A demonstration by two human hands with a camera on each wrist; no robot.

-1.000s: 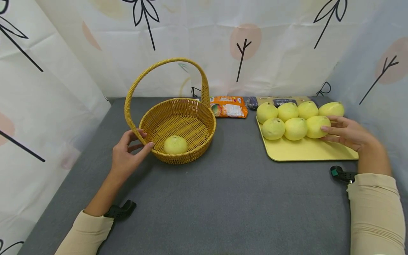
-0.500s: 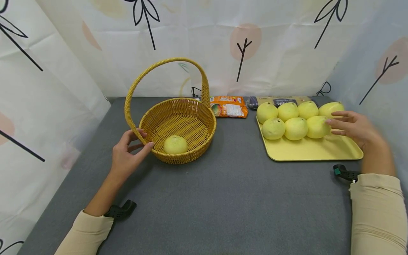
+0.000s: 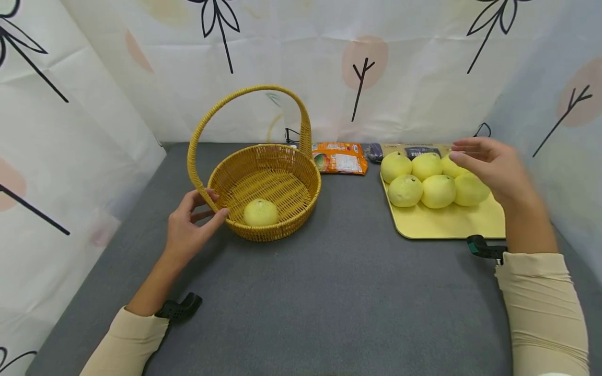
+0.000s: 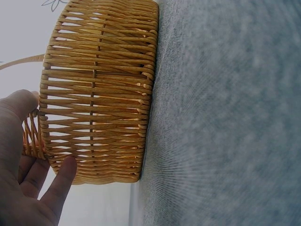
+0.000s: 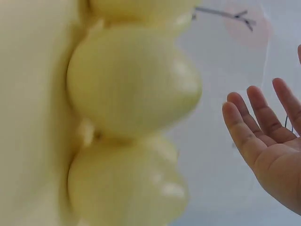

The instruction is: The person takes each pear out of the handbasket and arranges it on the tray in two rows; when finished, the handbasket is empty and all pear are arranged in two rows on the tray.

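Note:
My left hand (image 3: 192,227) grips the yellow wicker basket (image 3: 312,201) where its tall handle (image 3: 194,151) joins the left rim. Up close in the left wrist view, the thumb (image 4: 23,101) lies on one side of the handle's foot and the fingers on the other. One pale yellow round fruit (image 3: 261,213) sits inside the basket near its front. Over the right part of a yellow tray (image 3: 442,224), my right hand (image 3: 496,169) hovers with loosely extended fingers, holding nothing. Several similar fruits (image 3: 439,191) stand in two rows on the tray; the hand hides the back right corner.
An orange packet (image 3: 340,158) lies behind, between basket and tray. Beyond the tray lies a long brown and dark package (image 3: 418,149). Patterned white cloth (image 3: 301,57) walls in the grey tabletop (image 3: 320,292) at the back and both sides.
My right hand has drawn away from the front right fruit, then risen and moved left above the tray's fruits. My left hand keeps its grip on the basket.

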